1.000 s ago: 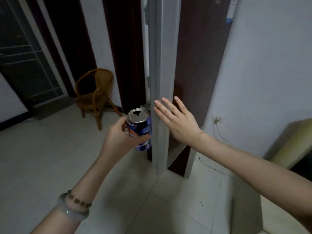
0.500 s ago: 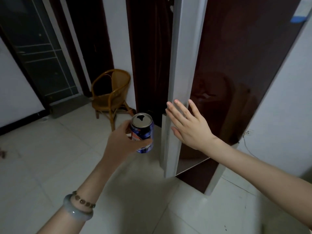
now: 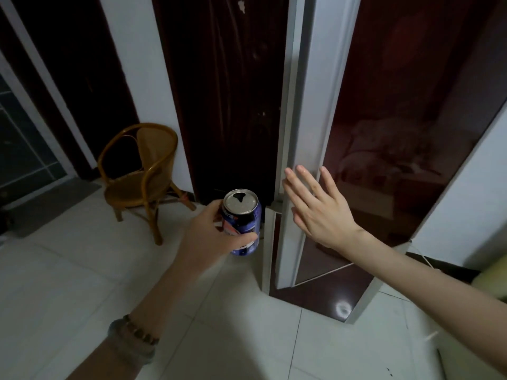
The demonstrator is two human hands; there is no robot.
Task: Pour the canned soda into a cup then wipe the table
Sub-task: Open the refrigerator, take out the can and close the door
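My left hand point(image 3: 208, 237) grips a blue soda can point(image 3: 244, 220) upright in front of me, its top opened. My right hand point(image 3: 315, 209) is held out flat with straight fingers, right at the white edge of a dark red glass door point(image 3: 384, 133); I cannot tell whether the fingers touch it. No cup, table or cloth shows in this view.
The door point(image 3: 299, 133) stands ajar with its white frame just right of the can. A rattan chair point(image 3: 142, 176) stands against the wall at left. Pale floor tiles point(image 3: 82, 270) fill the foreground. A dark glazed door point(image 3: 24, 149) is at far left.
The view has closed in on the door and shifted right. My right hand stays flat at the door's edge. The can stays upright in my left hand.
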